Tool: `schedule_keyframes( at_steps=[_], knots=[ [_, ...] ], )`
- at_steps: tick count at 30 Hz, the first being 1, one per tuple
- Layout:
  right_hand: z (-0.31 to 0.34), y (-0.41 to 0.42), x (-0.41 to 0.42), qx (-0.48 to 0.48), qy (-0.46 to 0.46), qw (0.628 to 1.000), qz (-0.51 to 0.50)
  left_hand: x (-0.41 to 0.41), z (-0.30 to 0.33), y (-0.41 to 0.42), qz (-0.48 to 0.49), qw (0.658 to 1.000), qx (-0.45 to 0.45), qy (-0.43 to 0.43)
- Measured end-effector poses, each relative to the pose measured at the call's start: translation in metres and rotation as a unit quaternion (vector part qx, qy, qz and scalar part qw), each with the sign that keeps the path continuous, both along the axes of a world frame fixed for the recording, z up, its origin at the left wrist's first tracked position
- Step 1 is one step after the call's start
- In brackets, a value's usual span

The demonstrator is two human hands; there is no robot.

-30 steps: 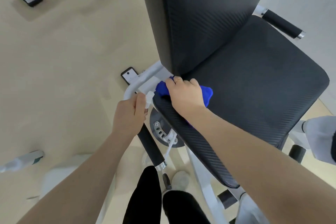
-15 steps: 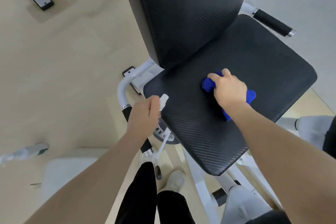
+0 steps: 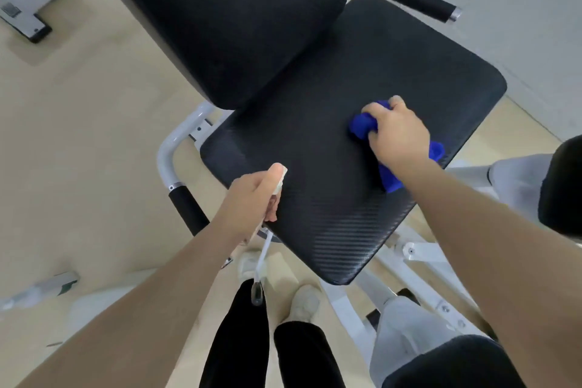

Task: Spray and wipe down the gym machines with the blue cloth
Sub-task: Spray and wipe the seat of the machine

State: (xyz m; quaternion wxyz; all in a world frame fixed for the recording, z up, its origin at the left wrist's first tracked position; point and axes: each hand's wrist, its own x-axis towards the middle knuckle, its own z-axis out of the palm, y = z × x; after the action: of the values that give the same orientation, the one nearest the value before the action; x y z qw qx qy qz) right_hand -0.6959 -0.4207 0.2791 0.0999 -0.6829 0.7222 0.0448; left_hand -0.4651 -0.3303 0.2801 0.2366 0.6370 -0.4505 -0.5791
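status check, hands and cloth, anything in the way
Right hand grips blue cloth on seat pad. Left hand holds spray head. Nothing blocking the pad.

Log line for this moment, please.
phase: wiping | right hand: presses blue cloth on seat pad | left hand: holds spray bottle at seat edge

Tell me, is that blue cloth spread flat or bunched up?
Bunched up. The blue cloth shows in thick folds beneath the right hand, which grips it against the black seat.
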Motion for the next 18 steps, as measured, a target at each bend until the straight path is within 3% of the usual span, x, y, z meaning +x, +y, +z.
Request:
schedule_keyframes(
  at_steps=[3,9,14,18],
  knots=[
    [0.003,0.017,-0.009,0.018,-0.037,0.999,0.004,-0.012,0.001,0.007,-0.032,0.999,0.015,-0.006],
    [0.006,0.074,0.012,0.071,-0.084,0.975,0.191,-0.037,-0.001,0.008,-0.024,0.997,0.058,0.033],
    [0.006,0.035,-0.042,-0.008,-0.044,0.998,-0.041,-0.053,0.003,0.002,-0.027,0.998,0.050,0.038],
    [0.009,0.067,-0.025,0.011,-0.053,0.998,0.024,-0.061,0.005,0.003,-0.005,0.998,0.055,0.017]
  ],
)
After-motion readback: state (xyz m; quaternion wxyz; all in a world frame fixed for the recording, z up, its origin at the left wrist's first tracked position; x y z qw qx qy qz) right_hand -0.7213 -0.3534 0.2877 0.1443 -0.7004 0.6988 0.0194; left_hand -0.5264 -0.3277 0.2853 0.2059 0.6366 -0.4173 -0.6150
